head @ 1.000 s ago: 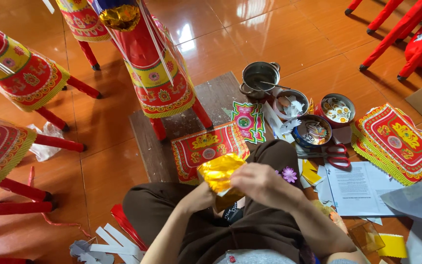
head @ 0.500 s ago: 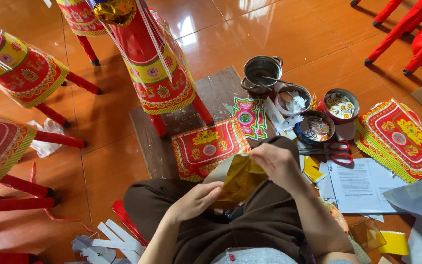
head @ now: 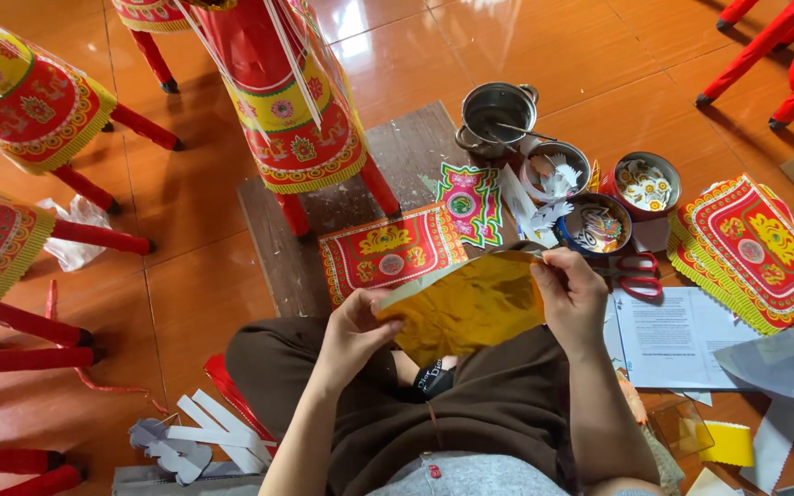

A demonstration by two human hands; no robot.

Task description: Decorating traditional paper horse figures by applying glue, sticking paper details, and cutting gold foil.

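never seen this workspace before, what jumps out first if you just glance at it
In the middle, the left hand and right hand hold a shiny gold foil sheet spread between them over the lap. Beyond it, a red paper-covered stand with yellow fringe rises from a wooden board, and at right sit small round tins of paper cut-outs beside red scissors.

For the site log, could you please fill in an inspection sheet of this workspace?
Surface: glossy orange floor tiles, wooden board.
Job's things: gold foil sheet, spread between both hands.
Clutter: red scissors, metal pot, three small bowls of cut-outs, printed red paper panels.
Hands: left hand and right hand pinch the foil's edges.
Cables: nothing seen.
Surroundings: red decorated paper figures on stick legs.
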